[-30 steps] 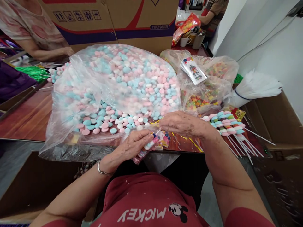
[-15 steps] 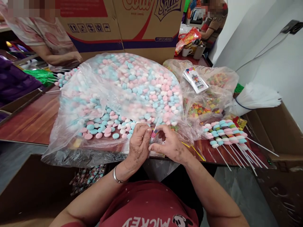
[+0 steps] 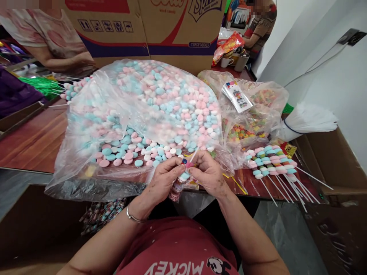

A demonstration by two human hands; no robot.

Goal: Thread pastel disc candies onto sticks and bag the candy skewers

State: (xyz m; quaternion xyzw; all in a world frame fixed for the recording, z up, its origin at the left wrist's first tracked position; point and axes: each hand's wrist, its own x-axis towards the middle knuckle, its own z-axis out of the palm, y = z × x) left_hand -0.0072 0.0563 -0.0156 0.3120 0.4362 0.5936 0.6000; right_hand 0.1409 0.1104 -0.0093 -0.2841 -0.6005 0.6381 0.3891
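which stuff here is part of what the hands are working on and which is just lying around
In hand:
- left hand and right hand, both pinching a wrapped candy stick
- big candy bag, just beyond the hands
- finished candy sticks
- bundle of white sticks

Lying about:
- cardboard box
- mixed candy bag
- green bundle
- cups

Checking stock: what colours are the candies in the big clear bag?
Pink, light blue and white candies, seen through the big clear bag in the head view.
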